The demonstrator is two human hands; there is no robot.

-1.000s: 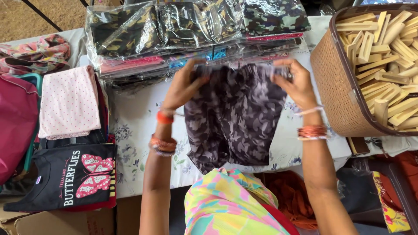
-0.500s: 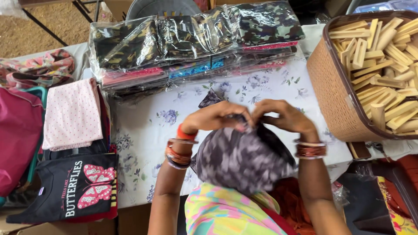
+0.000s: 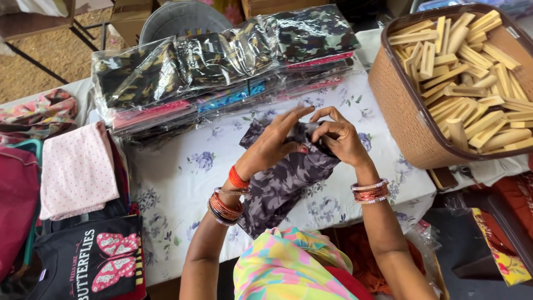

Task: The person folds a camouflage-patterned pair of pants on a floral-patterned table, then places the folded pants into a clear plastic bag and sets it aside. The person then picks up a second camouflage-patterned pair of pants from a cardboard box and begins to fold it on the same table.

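Behind both hands [image 3: 311, 139], clear-wrapped camouflage packets [image 3: 222, 61] lie stacked.

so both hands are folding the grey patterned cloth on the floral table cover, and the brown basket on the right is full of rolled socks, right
Not quite. The head view shows the brown basket full of pale wooden sticks, not rolled socks. The rest holds: the left hand and right hand are both on the grey patterned cloth, over the floral table cover.

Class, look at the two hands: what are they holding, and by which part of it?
Both the left hand and right hand pinch the grey patterned garment at its upper folded edge.
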